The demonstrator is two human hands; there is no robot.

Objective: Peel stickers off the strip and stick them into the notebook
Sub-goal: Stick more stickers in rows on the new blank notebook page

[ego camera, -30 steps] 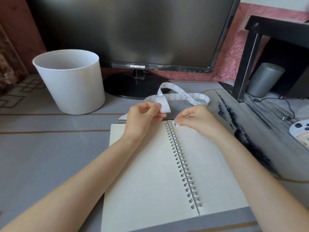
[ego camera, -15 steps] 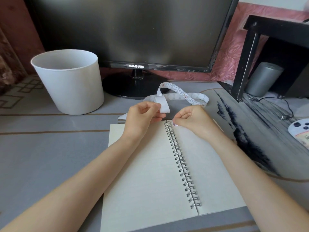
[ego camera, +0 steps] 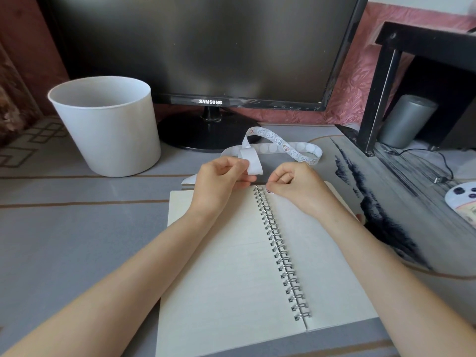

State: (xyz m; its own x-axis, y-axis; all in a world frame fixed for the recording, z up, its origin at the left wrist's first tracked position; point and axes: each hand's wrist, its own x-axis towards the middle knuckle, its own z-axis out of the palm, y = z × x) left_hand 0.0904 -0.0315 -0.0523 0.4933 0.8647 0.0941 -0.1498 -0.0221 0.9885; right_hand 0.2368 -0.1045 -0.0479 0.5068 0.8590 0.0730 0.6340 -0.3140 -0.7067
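— At the near edge of the tabletop (ego camera: 64,240), what lies open?

— A spiral-bound notebook (ego camera: 226,266), both pages blank and lined. Its far edge points toward the monitor (ego camera: 206,47) at the back of the tabletop.

— And the hands?

— Both are at the notebook's far edge. The left hand (ego camera: 221,181) is over the top of the left page, its grip clamped on the strip (ego camera: 279,146), with thumb and fingers pinching the white backing near one end.

— Where does the strip run?

— From that pinch it loops back toward the monitor's foot and curls right. Its printed stickers face up along the far bend, with bare round gaps beside them. A loose end shows on the tabletop just left of the left hand.

— The right hand?

— The right hand (ego camera: 296,184) is over the top of the right page, fingers curled in. Its grip is closed on a small sticker (ego camera: 269,191) at the fingertips, just beside the spiral binding (ego camera: 280,253). I cannot tell whether the sticker already touches the paper.

— Anything else in frame?

— A white bucket (ego camera: 108,124) stands toward the far left corner, beside the monitor. A black stand (ego camera: 386,86) and a grey cylinder (ego camera: 407,119) are at the far right.
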